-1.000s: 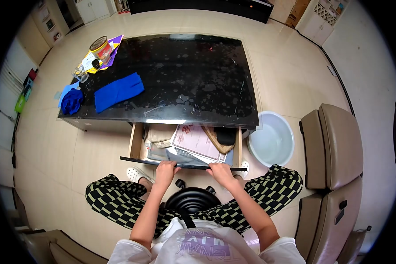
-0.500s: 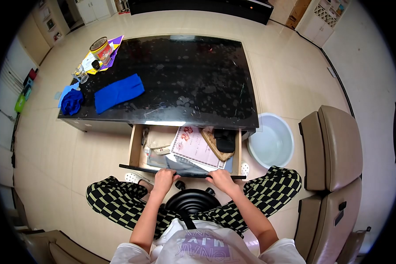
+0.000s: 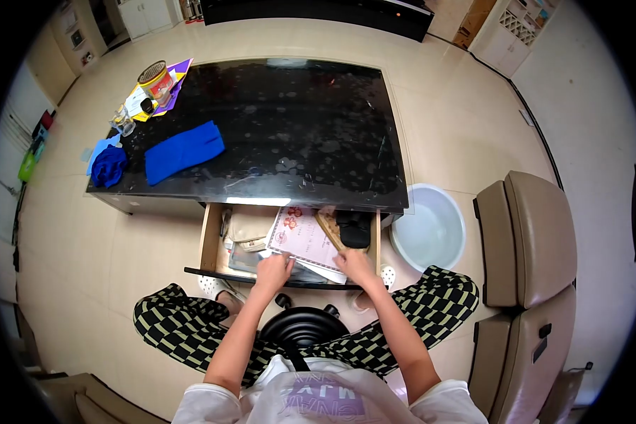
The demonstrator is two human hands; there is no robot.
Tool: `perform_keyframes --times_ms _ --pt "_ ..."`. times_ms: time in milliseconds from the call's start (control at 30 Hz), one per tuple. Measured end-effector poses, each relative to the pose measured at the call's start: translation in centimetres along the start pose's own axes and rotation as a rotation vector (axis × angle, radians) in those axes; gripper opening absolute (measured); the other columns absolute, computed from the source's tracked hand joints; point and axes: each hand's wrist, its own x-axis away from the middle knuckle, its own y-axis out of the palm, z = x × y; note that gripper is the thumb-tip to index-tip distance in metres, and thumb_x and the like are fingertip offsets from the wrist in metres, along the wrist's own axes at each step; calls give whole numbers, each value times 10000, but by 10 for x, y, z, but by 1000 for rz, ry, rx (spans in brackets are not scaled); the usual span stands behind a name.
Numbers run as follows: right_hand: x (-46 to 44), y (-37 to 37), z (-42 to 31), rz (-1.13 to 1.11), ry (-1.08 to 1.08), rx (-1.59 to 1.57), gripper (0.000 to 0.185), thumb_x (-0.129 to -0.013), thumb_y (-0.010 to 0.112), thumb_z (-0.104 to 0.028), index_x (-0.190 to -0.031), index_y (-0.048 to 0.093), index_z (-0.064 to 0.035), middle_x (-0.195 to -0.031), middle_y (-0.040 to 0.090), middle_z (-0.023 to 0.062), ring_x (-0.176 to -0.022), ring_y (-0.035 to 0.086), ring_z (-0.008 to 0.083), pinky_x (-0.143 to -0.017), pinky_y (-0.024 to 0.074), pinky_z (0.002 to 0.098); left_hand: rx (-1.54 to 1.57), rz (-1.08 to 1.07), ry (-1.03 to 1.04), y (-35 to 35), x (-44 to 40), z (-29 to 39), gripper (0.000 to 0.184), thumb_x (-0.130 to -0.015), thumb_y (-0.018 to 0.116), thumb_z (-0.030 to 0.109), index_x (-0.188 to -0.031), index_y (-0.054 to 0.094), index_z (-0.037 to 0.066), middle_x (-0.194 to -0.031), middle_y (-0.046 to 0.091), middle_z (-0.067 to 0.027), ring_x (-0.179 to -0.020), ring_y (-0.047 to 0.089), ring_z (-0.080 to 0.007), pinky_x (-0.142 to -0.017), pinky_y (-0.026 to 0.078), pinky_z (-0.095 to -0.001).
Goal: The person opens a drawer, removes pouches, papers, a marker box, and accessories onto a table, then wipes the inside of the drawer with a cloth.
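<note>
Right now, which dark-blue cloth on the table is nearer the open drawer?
The flat dark-blue cloth; the bunched dark-blue cloth sits farther from the drawer, by the table's left edge.

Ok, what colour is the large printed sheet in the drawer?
The printed sheet is pale pink with reddish marks, seen best in the head view.

Over to ten o'clock, to a folded blue cloth (image 3: 184,153) and, farther off, a red-and-yellow jar (image 3: 157,85) on bright papers (image 3: 179,73)! Dipping towards nine, past a crumpled cloth (image 3: 109,167). Swinging round to three, onto a pale basin (image 3: 431,227), then brown seats (image 3: 542,240)! Up at twelve, a long black cabinet (image 3: 311,13).
</note>
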Motion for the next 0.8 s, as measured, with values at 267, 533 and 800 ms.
perform_keyframes --times_ms 267,533,800 --pt "-46 20 70 461 207 -138 389 -787 493 -171 -1080 485 86 -1011 538 285 -940 523 407 -846 416 415 936 -7 -148 97 -86 44 293 -771 572 216 -969 606 2 -796 638 -161 -743 623 -269 -690 480 -326" --pt "-58 47 84 528 129 -198 401 -770 507 -169 -1084 483 79 -1069 520 262 -1039 472 378 -910 367 406 915 63 -416 150 -116 74 297 -725 622 229 -911 627 -2 -766 640 -144 -728 622 -270 -692 474 -326" --pt "-59 49 84 538 74 -159 296 -779 505 -127 -1027 552 29 -1030 557 217 -966 519 363 -871 396 388 957 -120 -450 148 -118 79 261 -711 660 183 -889 622 -4 -693 631 -131 -558 615 -205 -549 487 -315"
